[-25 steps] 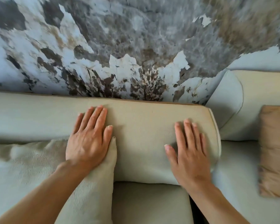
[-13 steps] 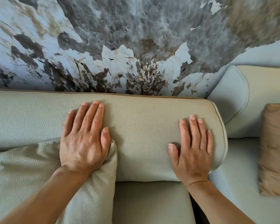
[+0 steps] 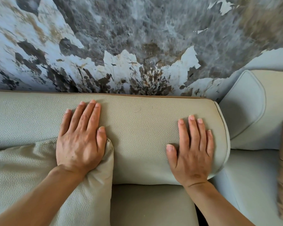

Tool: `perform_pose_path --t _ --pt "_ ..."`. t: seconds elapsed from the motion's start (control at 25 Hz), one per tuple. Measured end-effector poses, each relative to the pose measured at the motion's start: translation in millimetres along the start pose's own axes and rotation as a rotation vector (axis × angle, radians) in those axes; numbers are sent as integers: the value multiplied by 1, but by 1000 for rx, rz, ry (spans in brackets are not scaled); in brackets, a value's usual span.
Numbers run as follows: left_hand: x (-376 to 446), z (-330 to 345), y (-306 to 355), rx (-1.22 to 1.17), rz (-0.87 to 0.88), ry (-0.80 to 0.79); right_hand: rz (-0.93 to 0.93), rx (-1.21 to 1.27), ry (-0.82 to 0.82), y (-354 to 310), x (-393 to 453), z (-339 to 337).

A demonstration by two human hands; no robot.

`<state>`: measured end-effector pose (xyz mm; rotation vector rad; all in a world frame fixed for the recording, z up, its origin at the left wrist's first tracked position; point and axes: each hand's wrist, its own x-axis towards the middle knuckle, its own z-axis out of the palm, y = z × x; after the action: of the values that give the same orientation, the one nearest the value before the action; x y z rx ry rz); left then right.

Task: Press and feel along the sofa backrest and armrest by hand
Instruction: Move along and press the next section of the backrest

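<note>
From the head view, my left hand (image 3: 79,141) and right hand (image 3: 192,152) lay flat, fingers released and grasping nothing, on the backrest (image 3: 142,131) below the marbled wall (image 3: 137,38); my left palm overlapped a cushion (image 3: 39,168).

The left hand (image 3: 79,141) and right hand (image 3: 192,152) were bare, with no rings, watch or gloves. All 10 nails were short and unpainted. The 2 forearms were uncovered, with no sleeve in view.
</note>
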<state>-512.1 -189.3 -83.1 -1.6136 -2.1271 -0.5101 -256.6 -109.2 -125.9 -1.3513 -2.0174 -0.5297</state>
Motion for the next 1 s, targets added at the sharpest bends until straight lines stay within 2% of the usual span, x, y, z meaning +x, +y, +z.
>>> perform_pose_path --t 1.0 --pt "84 61 10 -9 13 108 -33 12 -18 27 76 75"
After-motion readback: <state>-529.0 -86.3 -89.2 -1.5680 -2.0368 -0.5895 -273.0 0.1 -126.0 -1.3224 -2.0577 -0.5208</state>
